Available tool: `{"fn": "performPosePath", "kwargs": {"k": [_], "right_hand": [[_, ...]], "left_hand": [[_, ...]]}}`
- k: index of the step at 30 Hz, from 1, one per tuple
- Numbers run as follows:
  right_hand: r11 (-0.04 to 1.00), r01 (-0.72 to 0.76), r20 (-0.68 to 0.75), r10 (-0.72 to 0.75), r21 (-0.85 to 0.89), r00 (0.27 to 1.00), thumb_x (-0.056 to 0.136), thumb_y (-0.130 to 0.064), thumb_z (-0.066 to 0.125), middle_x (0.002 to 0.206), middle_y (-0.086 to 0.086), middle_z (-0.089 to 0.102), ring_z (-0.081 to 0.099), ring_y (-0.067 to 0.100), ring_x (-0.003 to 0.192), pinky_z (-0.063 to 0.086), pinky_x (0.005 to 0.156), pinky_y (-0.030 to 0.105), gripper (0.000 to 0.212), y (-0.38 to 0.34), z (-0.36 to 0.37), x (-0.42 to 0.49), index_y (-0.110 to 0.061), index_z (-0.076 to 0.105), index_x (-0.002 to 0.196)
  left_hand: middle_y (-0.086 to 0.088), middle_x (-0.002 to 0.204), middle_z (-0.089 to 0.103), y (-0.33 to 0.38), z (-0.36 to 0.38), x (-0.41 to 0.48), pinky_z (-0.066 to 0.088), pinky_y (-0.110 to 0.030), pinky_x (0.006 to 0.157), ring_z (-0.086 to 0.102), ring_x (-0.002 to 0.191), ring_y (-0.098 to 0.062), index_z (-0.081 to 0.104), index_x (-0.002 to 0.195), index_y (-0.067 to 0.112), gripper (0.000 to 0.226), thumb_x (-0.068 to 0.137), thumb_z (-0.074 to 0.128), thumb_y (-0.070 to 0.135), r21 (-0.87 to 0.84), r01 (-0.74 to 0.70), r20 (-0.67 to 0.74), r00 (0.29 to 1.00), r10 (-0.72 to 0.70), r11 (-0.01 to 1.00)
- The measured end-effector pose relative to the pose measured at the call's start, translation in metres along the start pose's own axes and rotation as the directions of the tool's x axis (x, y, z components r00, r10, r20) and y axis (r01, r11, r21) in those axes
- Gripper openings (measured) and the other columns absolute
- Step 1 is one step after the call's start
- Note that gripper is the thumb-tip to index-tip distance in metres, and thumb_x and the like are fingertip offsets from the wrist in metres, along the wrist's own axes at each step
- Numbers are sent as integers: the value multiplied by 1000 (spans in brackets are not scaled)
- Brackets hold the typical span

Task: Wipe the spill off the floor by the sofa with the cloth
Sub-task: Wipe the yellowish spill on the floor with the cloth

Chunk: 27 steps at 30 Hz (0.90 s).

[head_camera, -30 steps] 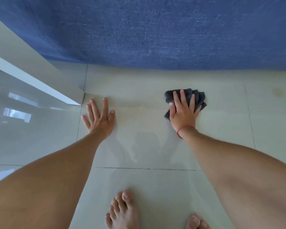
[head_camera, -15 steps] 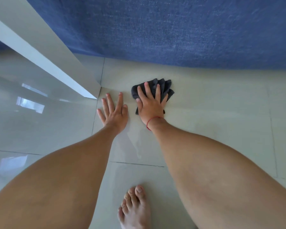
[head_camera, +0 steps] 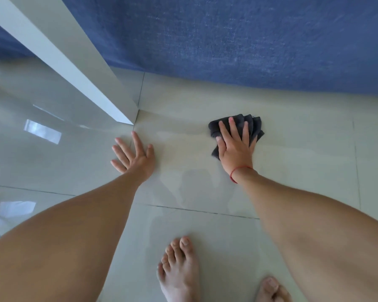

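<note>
A folded dark grey cloth lies on the pale floor tiles in front of the blue sofa. My right hand, with a red string at the wrist, presses flat on the cloth with fingers spread over it. My left hand rests flat on the floor to the left, fingers apart and holding nothing. A faint wet sheen lies on the tile between the two hands.
A white slanted panel runs from the top left down to a corner near my left hand. My bare feet stand on the tiles at the bottom. Tile joints cross the floor.
My right hand has slid the cloth to the right, away from my left hand, after sweeping it left before. The left hand stayed planted on the floor.
</note>
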State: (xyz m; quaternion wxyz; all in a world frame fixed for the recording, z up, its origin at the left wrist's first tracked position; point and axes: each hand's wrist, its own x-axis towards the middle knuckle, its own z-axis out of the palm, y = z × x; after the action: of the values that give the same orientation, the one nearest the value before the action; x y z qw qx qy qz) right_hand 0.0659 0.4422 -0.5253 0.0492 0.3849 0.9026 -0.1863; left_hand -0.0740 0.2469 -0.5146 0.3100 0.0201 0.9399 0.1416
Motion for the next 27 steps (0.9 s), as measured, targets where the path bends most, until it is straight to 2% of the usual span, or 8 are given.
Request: {"fn": "performPosePath", "kwargs": {"k": [3,5,12,17,20,24,27], "right_hand": [[992,-122,-24,123,34,992,103,-39,27,162,-9,8,-6,32,148,-5,114,61,46,-26,8,13,-38,23,148],[991,-123,-11,124,47,992,102,-39,27,162,-8,6,-7,34,148,-6,113,64,47,-50,12,22,-38,23,149],[984,181,65,-180,-6,982,101,-39,33,161,-8,16,2,32,148,-3,114,62,45,-121,35,7,-34,32,146],[920,391,174,-382,-16,907,101,-40,34,161,-11,15,3,28,149,0,117,57,46,-106,31,-8,-36,30,147],[882,470,175,-457,-38,872,100,-39,36,159,-13,19,7,25,149,3,120,52,46,-79,25,-22,-37,32,146],[906,423,132,-417,-22,899,100,-38,38,158,-14,25,12,24,149,6,121,48,44,-40,16,-30,-36,37,144],[954,299,110,-297,-4,948,101,-37,35,158,-15,21,8,23,149,6,121,46,44,-8,4,-30,-36,33,146]], "left_hand": [[-2,153,-31,0,-2,1,-19,-47,111,-29,140,-20,-15,145,44,61,94,18,51,3,-2,10,1000,2,1000],[-2,153,-32,-1,-3,1,-20,-47,110,-30,140,-20,-16,144,44,61,94,18,50,-19,-5,9,1000,5,1000],[-1,151,-36,-1,-3,3,-22,-48,108,-33,138,-20,-20,142,45,60,94,15,48,-13,-13,30,999,13,1000],[-1,152,-33,0,-5,1,-19,-49,110,-31,140,-21,-18,143,45,59,95,15,48,1,0,41,999,-1,1000],[-2,152,-33,4,-5,-1,-18,-48,111,-30,140,-21,-17,144,44,57,96,14,45,15,20,18,1000,-21,1000],[-5,156,-23,17,-2,-9,-16,-45,113,-24,142,-21,-3,149,38,53,98,10,43,29,36,-109,993,-33,999],[-7,158,-16,40,5,-16,-12,-45,114,-19,144,-21,6,150,34,52,99,11,42,59,-55,-196,978,66,997]]}}
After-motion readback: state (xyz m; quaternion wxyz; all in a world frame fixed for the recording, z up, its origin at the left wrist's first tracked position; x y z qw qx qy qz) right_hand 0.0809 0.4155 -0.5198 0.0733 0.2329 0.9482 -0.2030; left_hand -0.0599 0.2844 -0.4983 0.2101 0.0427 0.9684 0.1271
